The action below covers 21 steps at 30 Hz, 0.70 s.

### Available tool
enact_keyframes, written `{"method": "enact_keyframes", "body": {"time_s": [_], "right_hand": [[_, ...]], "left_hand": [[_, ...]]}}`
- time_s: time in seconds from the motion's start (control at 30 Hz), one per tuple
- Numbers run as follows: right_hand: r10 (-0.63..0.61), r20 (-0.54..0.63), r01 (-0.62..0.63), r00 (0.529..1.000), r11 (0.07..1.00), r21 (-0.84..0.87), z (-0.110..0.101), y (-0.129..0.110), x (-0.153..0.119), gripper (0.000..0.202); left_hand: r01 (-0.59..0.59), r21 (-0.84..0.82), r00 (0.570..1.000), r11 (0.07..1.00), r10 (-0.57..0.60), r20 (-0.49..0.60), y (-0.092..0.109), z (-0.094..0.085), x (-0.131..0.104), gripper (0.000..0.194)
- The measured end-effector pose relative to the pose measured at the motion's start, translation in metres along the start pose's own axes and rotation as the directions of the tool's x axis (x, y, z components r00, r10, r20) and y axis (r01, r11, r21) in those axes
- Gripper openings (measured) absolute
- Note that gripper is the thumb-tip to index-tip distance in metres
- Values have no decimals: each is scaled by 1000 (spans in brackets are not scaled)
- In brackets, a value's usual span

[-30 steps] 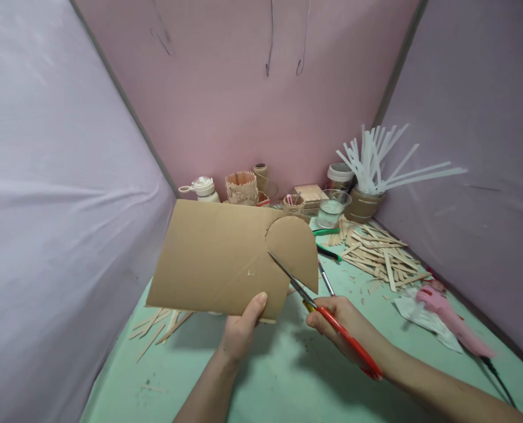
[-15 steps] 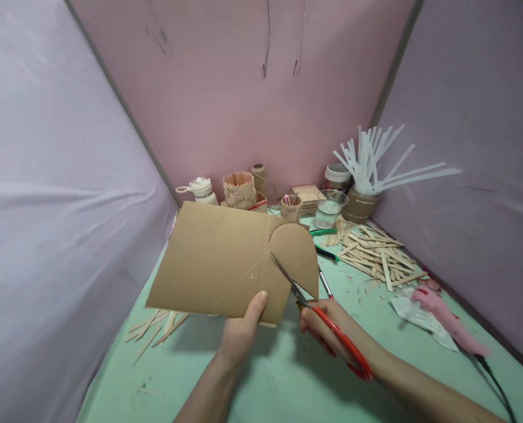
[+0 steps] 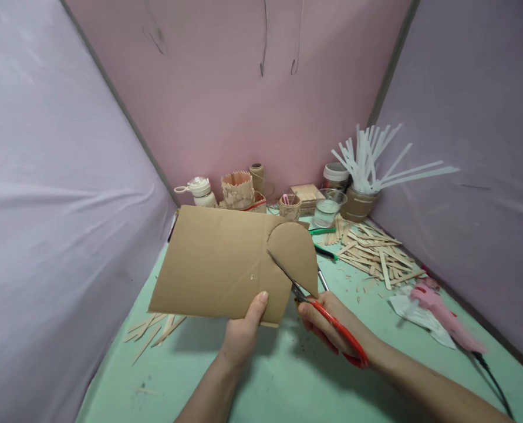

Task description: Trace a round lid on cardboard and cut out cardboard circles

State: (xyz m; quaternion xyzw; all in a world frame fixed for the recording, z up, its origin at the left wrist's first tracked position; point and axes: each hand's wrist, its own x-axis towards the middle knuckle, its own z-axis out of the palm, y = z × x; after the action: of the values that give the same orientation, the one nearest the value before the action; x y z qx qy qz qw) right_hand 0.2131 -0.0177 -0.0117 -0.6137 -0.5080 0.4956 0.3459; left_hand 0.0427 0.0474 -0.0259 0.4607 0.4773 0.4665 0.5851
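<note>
A sheet of brown cardboard (image 3: pixel 212 258) is held up off the table by my left hand (image 3: pixel 243 329), its thumb on top near the lower edge and the other fingers hidden beneath. At the sheet's right side a rounded piece (image 3: pixel 293 244) is partly cut out and still joined to it. My right hand (image 3: pixel 331 320) grips red-handled scissors (image 3: pixel 338 323). One blade lies over the cardboard and the other runs under it, along the straight lower side of the rounded part.
Wooden craft sticks (image 3: pixel 371 252) lie piled at right, beside green-handled pliers (image 3: pixel 325 251). A pink glue gun (image 3: pixel 446 317) rests on a white cloth at far right. Behind stand a clear cup of water (image 3: pixel 327 210), a pot of white strips (image 3: pixel 360 202) and a white bottle (image 3: pixel 202 191).
The scissors' blades have closed slightly, and their handles have come closer together. The cardboard's left end has dipped a little. My left hand keeps its grip.
</note>
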Motion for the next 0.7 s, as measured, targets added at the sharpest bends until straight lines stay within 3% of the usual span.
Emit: {"method": "enact_keyframes", "body": {"time_s": [0.3,0.43,0.57,0.7], "right_hand": [[-39,10,38,999,998,41,-3,-6,5,57],[-16,66,9,998,994,109,-2,-4,2,58],[-26,45,18,999,985,171,2,0,0,61],[-40,63,33,997,993,114,1,2,1,62]], "left_hand": [[-1,-169,1000,986,3,10,-10,2,3,55],[17,-110,1000,994,-15,19,-13,1,2,52],[82,-34,995,996,-80,66,-11,0,0,48],[99,-33,993,995,-96,75,-6,2,-1,48]]}}
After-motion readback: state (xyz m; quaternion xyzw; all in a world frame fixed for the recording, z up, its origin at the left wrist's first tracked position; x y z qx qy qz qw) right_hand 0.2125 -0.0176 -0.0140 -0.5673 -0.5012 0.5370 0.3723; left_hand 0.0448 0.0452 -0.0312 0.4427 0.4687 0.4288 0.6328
